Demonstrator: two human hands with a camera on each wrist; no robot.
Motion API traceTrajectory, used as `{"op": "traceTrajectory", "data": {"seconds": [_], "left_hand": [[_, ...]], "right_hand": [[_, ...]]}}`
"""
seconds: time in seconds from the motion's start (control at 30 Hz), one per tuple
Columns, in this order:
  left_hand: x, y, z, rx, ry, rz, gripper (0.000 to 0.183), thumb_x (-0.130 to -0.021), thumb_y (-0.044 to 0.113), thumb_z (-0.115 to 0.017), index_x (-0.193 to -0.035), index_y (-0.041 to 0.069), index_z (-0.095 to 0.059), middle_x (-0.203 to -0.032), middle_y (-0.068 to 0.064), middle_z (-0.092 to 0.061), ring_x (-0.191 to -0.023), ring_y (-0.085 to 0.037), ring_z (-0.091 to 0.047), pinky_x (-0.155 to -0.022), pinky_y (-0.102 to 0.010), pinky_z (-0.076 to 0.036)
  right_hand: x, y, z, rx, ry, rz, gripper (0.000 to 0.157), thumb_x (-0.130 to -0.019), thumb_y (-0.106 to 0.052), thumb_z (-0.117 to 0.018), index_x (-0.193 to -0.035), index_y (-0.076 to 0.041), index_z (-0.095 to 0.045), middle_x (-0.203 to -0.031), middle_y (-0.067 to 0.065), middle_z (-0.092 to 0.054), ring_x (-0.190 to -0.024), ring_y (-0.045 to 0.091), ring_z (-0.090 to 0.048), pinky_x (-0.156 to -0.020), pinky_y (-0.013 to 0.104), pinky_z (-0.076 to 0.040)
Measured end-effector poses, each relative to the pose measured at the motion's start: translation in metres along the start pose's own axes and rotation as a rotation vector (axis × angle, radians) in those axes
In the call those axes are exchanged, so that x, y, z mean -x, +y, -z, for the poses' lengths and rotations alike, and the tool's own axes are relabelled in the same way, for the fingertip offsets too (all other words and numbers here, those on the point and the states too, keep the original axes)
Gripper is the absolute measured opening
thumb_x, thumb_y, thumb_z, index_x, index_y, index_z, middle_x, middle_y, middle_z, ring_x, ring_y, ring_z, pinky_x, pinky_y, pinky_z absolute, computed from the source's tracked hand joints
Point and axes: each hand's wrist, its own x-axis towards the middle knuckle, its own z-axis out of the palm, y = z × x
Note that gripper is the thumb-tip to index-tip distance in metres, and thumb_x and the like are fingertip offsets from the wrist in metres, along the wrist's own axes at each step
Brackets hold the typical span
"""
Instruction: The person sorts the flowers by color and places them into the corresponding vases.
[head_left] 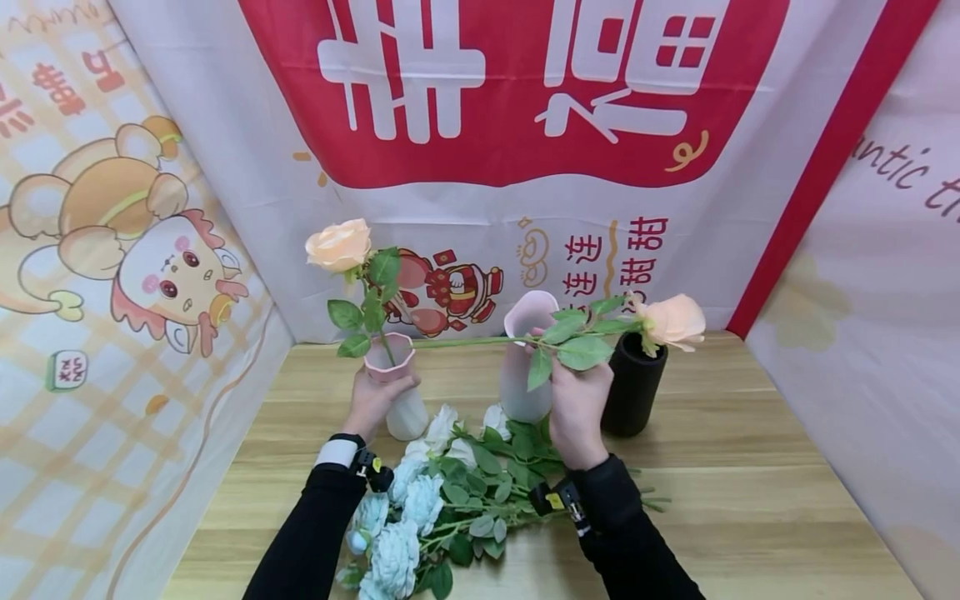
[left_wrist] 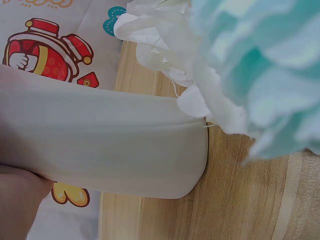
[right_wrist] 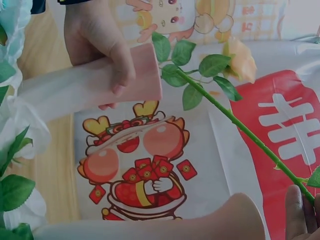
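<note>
My left hand (head_left: 377,402) grips a pink-rimmed white vase (head_left: 407,417) near its top. One peach rose (head_left: 341,246) stands in that vase, leaning left. In the left wrist view, the vase's pale lower body (left_wrist: 110,145) meets the wooden table. My right hand (head_left: 579,408) holds a second peach rose (head_left: 675,321) by its stem. This rose lies nearly level, bloom to the right, its bare stem reaching left toward the held vase's rim. The right wrist view shows the green stem (right_wrist: 240,130) and the right fingers (right_wrist: 299,215) around it.
A pink-and-white vase (head_left: 525,387) stands just left of my right hand, and a black vase (head_left: 633,387) just right of it. Blue flowers (head_left: 397,550) and white flowers (head_left: 442,425) lie in front on the wooden table (head_left: 750,483). Printed cloth (head_left: 465,200) hangs behind.
</note>
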Motion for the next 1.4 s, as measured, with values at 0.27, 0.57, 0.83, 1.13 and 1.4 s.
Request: {"op": "traceTrajectory", "data": {"seconds": [0.27, 0.57, 0.83, 1.13, 1.4], "left_hand": [[0.001, -0.001, 0.0, 0.001, -0.003, 0.0, 0.083, -0.072, 0.01, -0.086, -0.143, 0.005, -0.043, -0.131, -0.012, -0.053, -0.113, -0.025, -0.052, -0.095, -0.037, -0.043], [0.0, -0.001, 0.0, -0.006, 0.002, -0.003, 0.083, -0.072, 0.01, -0.086, -0.143, 0.005, -0.043, -0.131, -0.014, -0.054, -0.112, -0.025, -0.052, -0.095, -0.038, -0.044], [0.0, -0.001, 0.001, -0.003, -0.016, -0.007, 0.082, -0.074, 0.01, -0.085, -0.144, 0.006, -0.042, -0.134, -0.015, -0.052, -0.115, -0.026, -0.052, -0.096, -0.04, -0.043], [0.001, 0.001, 0.0, 0.001, -0.009, 0.0, 0.082, -0.073, 0.009, -0.086, -0.142, 0.005, -0.043, -0.131, -0.013, -0.054, -0.114, -0.026, -0.052, -0.097, -0.039, -0.042], [0.001, 0.001, -0.001, 0.001, -0.006, -0.01, 0.083, -0.073, 0.008, -0.085, -0.144, 0.006, -0.043, -0.133, -0.012, -0.053, -0.116, -0.026, -0.052, -0.098, -0.04, -0.042]], "right_hand": [[-0.001, 0.012, -0.013, 0.091, -0.032, 0.021, 0.033, -0.091, -0.001, -0.069, -0.122, 0.008, -0.062, -0.114, 0.033, -0.061, -0.103, 0.036, -0.064, -0.086, 0.043, -0.054], [-0.004, 0.02, -0.028, 0.045, -0.11, 0.05, 0.024, -0.091, 0.007, -0.064, -0.116, 0.004, -0.064, -0.108, 0.027, -0.065, -0.1, 0.038, -0.064, -0.085, 0.049, -0.053], [0.001, 0.029, -0.04, 0.073, -0.14, 0.062, 0.024, -0.092, 0.006, -0.064, -0.116, 0.004, -0.065, -0.106, 0.02, -0.068, -0.101, 0.035, -0.065, -0.088, 0.046, -0.053], [0.004, 0.03, -0.045, 0.191, -0.156, 0.086, 0.023, -0.092, 0.004, -0.065, -0.115, 0.002, -0.067, -0.104, 0.016, -0.07, -0.098, 0.029, -0.067, -0.084, 0.04, -0.055], [0.008, 0.009, -0.056, 0.209, -0.19, 0.099, 0.024, -0.091, 0.014, -0.06, -0.114, 0.011, -0.063, -0.105, 0.021, -0.069, -0.1, 0.042, -0.064, -0.084, 0.039, -0.055]]}}
